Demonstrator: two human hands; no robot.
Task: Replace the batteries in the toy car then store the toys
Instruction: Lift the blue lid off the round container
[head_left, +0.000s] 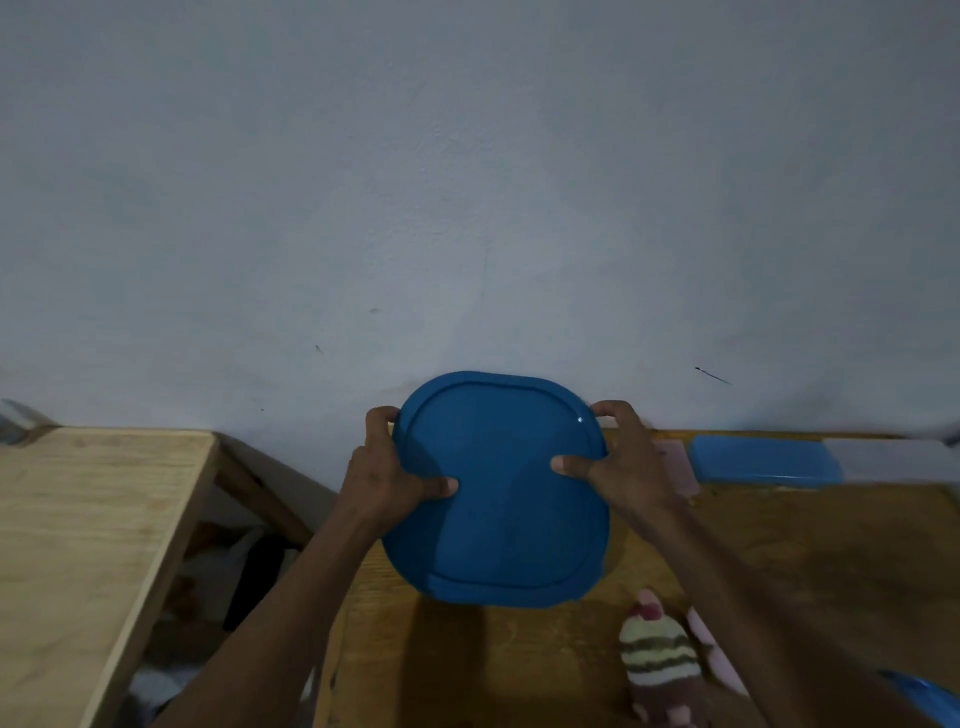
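- Far left: a second, paler wooden worktop (78, 545), bare on the part in view, separated by a gap from the main one. Dark and pale items lie in the gap below; too dim to identify.
- Left hand (387, 475): closed on the left edge of the blue lid (501, 493). Thumb lies across the lid's top face, fingers curl around the rim behind it.
- Blue lid: rounded-square plastic, raised ridge running just inside the rim. Held between both hands above the main worktop (467, 665), tilted with its top face toward the camera. Far edge overlaps the pale wall (467, 182) in view. It casts a dark shadow on the wood beneath. Whether a container sits under it cannot be told; the lid hides that area.
- Right hand (621, 460): closed on the lid's right edge, thumb pressed on the top face, fingers hooked over the upper right corner.
- Knitted soft toy (660, 660): cream with dark stripes, pinkish top, lying on the main worktop near the front, below and right of the lid, just beside the right forearm.
- Pink object (717, 660): partly hidden under the right forearm, beside the soft toy; type unclear.
- Right rear: a blue box (763, 460) lies along the wall on the main worktop, with a pale box (888, 460) touching its right end.
- Toy car: cannot locate it in this view.
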